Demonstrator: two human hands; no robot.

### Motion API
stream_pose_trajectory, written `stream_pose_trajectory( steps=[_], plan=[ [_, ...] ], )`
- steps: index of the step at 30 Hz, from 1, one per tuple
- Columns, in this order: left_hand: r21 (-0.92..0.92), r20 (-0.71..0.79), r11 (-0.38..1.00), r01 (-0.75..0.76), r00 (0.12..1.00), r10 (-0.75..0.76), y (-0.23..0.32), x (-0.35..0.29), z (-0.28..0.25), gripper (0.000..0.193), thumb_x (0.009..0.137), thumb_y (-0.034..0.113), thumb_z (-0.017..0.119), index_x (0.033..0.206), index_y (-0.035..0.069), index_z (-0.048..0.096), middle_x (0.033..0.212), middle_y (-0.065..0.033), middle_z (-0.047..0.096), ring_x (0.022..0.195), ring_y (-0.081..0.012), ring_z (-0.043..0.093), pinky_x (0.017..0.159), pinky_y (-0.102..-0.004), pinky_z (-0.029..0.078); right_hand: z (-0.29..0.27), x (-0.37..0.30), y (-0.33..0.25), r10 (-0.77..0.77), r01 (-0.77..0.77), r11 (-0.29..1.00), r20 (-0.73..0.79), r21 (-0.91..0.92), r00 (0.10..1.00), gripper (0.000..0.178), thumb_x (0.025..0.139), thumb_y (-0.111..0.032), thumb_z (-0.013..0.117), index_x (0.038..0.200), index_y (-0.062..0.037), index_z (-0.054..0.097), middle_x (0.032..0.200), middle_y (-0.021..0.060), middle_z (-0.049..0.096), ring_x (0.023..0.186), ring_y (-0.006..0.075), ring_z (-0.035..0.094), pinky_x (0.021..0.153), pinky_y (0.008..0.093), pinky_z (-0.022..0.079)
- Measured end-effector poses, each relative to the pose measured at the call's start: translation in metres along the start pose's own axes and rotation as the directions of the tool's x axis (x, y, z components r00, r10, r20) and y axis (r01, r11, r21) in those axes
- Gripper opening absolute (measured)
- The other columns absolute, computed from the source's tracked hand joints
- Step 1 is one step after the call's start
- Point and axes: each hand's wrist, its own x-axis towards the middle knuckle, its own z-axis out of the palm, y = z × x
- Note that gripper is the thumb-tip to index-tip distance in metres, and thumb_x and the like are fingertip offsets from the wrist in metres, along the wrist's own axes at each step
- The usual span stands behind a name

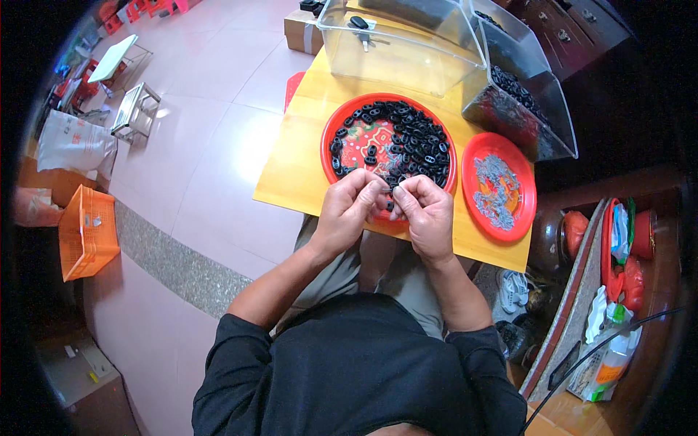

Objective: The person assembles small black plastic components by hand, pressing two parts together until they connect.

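Over the near rim of a round red tray [326,125], my left hand [349,211] and my right hand [427,216] meet with fingertips pinched close together. A small black plastic piece [393,186] shows at my right fingertips. What my left fingers grip is too small and hidden to make out. Many oval black pieces with two holes [425,145] are heaped on the tray's right side, with others scattered along its left rim and middle. To the right, a red plate [517,228] carries a spread of tiny grey parts [496,190], their kind unclear.
Both trays stand on a yellow wooden table [287,178]. Clear plastic bins [407,67] line its far side; one at right [509,120] holds more black pieces. An orange crate [91,231] and a metal stool [136,110] are on the floor at left. Shelves [574,305] stand at right.
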Motion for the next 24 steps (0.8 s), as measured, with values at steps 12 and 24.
stream_pose_trajectory(
  steps=[12,24],
  plan=[
    [0.051,0.02,0.997,-0.057,0.998,0.057,-0.012,-0.006,-0.001,0.016,0.094,0.015,0.049,0.082,0.005,0.051,0.068,0.0023,0.051,0.055,-0.002,0.043,0.048,-0.0165,0.035,0.001,-0.007,0.004,0.07,-0.067,0.993,-0.033,0.096,0.997,0.01,0.087,-0.007,0.058,0.079,-0.0023,0.057,0.067,-0.0026,0.055,0.059,0.0024,0.049,0.054,0.0174,0.041],
    [0.018,0.012,0.999,0.028,1.0,-0.028,-0.016,-0.008,0.001,0.015,0.092,0.012,0.051,0.081,0.003,0.052,0.069,0.0035,0.05,0.062,-0.0023,0.045,0.054,-0.0181,0.037,-0.005,-0.009,0.016,0.007,-0.007,0.999,0.003,0.042,1.0,0.006,0.085,-0.007,0.061,0.083,-0.0018,0.06,0.07,-0.0014,0.059,0.061,0.003,0.053,0.056,0.0183,0.044]
  ],
)
